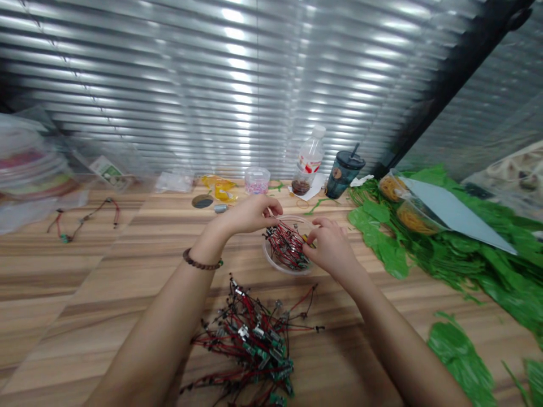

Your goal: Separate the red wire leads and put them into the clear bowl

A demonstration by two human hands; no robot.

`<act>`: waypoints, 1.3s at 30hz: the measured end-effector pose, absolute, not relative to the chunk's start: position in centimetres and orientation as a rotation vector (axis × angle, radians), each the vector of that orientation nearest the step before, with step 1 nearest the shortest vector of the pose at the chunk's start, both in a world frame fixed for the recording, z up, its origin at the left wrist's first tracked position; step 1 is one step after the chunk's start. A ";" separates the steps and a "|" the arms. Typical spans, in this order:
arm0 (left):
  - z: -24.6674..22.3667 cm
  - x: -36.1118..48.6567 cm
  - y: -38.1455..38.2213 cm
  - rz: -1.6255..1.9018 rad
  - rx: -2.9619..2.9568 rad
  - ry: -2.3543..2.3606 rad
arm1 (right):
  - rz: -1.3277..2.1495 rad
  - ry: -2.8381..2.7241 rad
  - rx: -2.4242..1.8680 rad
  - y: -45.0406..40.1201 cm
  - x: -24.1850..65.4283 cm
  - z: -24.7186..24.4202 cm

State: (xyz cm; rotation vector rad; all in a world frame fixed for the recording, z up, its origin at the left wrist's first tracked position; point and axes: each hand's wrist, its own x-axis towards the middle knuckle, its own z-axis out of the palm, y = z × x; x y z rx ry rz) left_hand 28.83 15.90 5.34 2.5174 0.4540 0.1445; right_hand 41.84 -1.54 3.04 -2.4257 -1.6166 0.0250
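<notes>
A clear round tub (279,267) holds a tangle of red-and-black wires with small connectors (288,243). My left hand (254,215) reaches over its far left rim, thumb and fingers pinched at the wires' upper edge. At the right rim, my right hand (333,246) is closed with bent fingers; a small yellow piece (309,242) shows beside the fingertips, but what they grip is mostly hidden. Nearer to me, between my forearms, lies a loose heap of wired green circuit boards (258,342) with silver connectors.
Behind the tub stand a small clear cup with pink bits (257,182), a drink bottle (311,158) and a dark tumbler with a straw (344,174). Green plastic sheets (449,243) spread at right. One loose wire set (87,217) lies at left, near stacked tubs (34,158).
</notes>
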 end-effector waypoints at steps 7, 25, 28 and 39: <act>6.4 28.7 15.6 0.183 2.477 0.560 | 0.025 -1.588 -2.452 -1.8 42.2 3.8; 5.9 29.5 15.5 0.437 2.325 0.561 | 0.038 -1.531 -2.382 -1.1 43.2 2.3; 5.1 29.8 15.7 0.444 2.307 0.536 | 0.028 -1.532 -2.407 -1.1 43.1 2.2; 4.8 29.5 16.5 0.354 2.198 0.476 | 0.111 -1.530 -2.335 -1.6 43.5 3.3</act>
